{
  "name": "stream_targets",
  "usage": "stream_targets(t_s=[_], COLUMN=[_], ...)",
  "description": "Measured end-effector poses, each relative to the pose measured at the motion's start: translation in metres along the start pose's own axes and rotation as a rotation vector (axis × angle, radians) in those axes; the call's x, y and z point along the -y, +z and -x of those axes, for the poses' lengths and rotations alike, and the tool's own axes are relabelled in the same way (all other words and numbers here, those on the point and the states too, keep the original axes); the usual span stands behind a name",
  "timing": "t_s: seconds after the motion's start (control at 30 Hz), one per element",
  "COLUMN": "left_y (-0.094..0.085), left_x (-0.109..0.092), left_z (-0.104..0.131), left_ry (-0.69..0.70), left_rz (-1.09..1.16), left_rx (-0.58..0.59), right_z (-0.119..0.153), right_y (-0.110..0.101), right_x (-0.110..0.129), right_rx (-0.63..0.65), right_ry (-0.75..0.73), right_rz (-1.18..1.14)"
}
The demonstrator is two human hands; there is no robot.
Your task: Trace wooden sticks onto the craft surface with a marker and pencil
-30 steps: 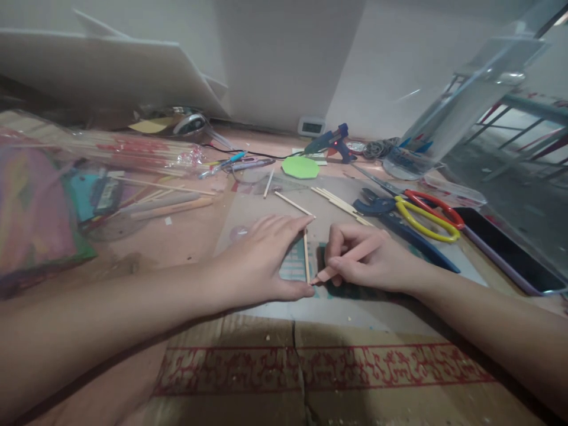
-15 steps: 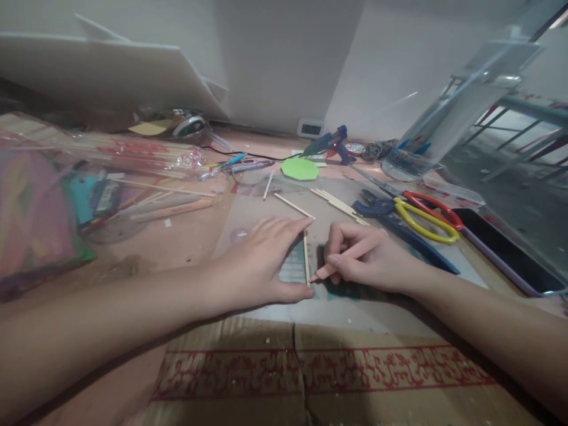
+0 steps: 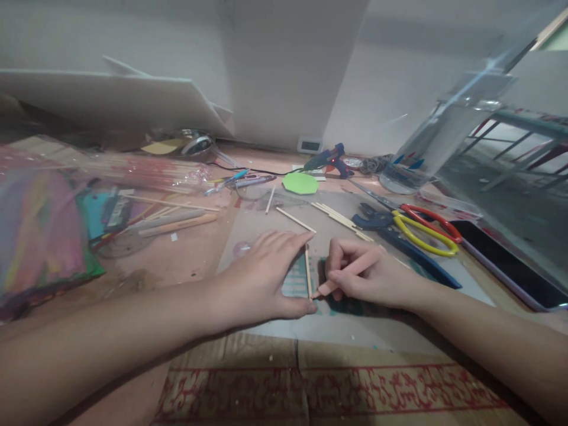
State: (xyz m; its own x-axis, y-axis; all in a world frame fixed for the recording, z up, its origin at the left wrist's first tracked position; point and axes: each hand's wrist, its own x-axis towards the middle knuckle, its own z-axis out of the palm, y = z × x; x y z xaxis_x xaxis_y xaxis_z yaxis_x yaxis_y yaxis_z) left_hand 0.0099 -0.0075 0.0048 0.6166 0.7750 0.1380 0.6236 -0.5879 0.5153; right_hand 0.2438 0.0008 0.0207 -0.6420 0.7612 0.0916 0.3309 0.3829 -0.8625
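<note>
A thin wooden stick [image 3: 309, 272] lies on the greyish sheet [image 3: 266, 328], spanned by my left hand [image 3: 270, 275]. The thumb is at its near end and the fingertips at its far end. My right hand [image 3: 355, 272] is closed around a flat pinkish pencil [image 3: 327, 288], whose dark tip touches down beside the stick's near end. Just beyond my left fingertips lies another stick [image 3: 296, 219]. Several more sticks [image 3: 337, 215] lie beyond my right hand. Green marks show on the sheet between and under my hands.
Scissors [image 3: 426, 228], blue-handled pliers [image 3: 412, 254] and a phone [image 3: 510, 266] lie at right. Farther back are a green octagon [image 3: 300, 183], a glue gun [image 3: 331, 160] and a clear container [image 3: 412, 165]. Plastic-wrapped sticks [image 3: 146, 171] and a colourful bag [image 3: 44, 231] lie at left.
The whole view has shifted, so things appear slightly lower. Both hands keep nearly the same pose around the stick, the pencil tip still by its near end.
</note>
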Motion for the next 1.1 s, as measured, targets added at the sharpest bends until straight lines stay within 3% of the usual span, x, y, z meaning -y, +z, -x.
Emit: stream_targets(t_s=[0.3, 0.57, 0.8, 1.1], left_y=[0.0007, -0.0003, -0.0023, -0.0055], left_x=[0.0017, 0.0012, 0.0003, -0.0005], left_z=[0.0004, 0.0001, 0.001, 0.0028], left_ry=[0.023, -0.007, 0.025, 0.082], left_rz=[-0.011, -0.035, -0.111, -0.253], left_rx=[-0.006, 0.02, 0.055, 0.062], right_z=[-0.0068, -0.0016, -0.0042, -0.0034], right_y=[0.0016, -0.0011, 0.0006, 0.0006], right_x=[0.0026, 0.0028, 0.0039, 0.0013], right_rx=[-0.181, -0.031, -0.121, -0.132], right_ry=[0.082, 0.048, 0.11, 0.058], right_rz=[0.043, 0.002, -0.007, 0.036])
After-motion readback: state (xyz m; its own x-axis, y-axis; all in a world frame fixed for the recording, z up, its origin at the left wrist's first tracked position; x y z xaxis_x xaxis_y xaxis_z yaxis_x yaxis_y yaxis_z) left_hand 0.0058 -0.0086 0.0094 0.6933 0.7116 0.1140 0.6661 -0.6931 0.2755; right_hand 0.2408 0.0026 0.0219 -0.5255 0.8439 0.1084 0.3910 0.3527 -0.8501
